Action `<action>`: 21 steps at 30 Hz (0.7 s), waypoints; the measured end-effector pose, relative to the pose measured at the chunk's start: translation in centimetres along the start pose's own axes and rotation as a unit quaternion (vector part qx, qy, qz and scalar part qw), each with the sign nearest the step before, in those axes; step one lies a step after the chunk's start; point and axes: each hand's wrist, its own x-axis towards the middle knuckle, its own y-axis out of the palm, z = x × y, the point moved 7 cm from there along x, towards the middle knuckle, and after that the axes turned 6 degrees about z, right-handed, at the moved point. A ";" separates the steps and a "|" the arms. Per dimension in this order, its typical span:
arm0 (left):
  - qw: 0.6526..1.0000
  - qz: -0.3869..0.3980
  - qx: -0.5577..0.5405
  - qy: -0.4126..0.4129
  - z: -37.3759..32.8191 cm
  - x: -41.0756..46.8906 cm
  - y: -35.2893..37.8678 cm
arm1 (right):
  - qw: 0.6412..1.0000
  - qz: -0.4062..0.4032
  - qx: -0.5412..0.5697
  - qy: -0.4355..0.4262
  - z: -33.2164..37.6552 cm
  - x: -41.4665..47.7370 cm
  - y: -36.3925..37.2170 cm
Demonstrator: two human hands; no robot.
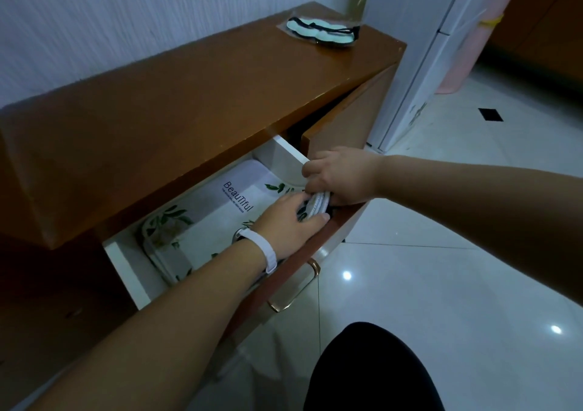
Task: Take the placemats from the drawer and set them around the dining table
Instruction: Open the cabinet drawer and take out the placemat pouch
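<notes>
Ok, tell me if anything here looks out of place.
The cabinet door beside the open drawer stands ajar, and a packaged eye mask lies at the far corner of the sideboard. The placemats are bunched only in the grip of the right hand.

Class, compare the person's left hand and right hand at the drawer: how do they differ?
The left hand has a white band at its wrist; the right hand has a bare wrist. The left hand lies flatter on the placemats, thumb at their edge; the right hand curls its fingers round their lifted edge. Both hold the placemats inside the open drawer.
</notes>
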 end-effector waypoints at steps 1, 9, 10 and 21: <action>1.000 -0.008 0.013 0.003 -0.1 -0.1 -0.2 | 0.999 -0.019 0.025 0.010 -0.2 0.0 -0.1; 0.991 -0.055 0.114 -0.039 -0.7 -3.3 -3.1 | 0.963 -0.132 0.228 0.053 -0.8 -0.3 -0.1; 0.989 -0.048 0.128 -0.051 -0.5 -3.9 -3.1 | 0.959 -0.133 0.242 0.056 -0.8 -0.3 -0.3; 0.980 -0.109 0.151 -0.073 1.7 -11.8 -6.0 | 0.933 -0.162 0.311 0.077 1.1 -1.6 -3.8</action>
